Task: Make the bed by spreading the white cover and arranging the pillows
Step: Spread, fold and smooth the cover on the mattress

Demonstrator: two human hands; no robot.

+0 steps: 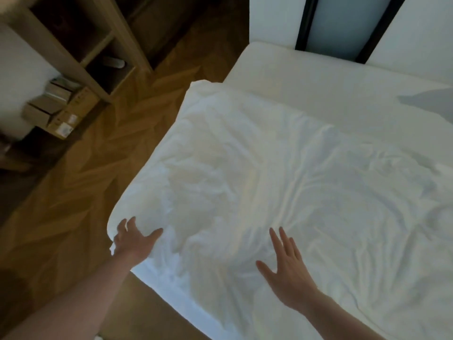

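A wrinkled white cover [282, 173] lies spread over most of the bed. Bare mattress [306, 77] shows along the far end. My left hand [132, 239] is at the cover's near left corner, fingers spread and lightly bent over the edge. My right hand [286, 266] lies flat on the cover near the front, fingers straight and spread. No pillows are in view.
Herringbone wooden floor [93, 192] runs along the bed's left side. A wooden shelf unit [98, 45] stands at the upper left, with cardboard boxes [61, 111] on the floor beside it. A dark-framed glass panel [343, 25] rises behind the bed.
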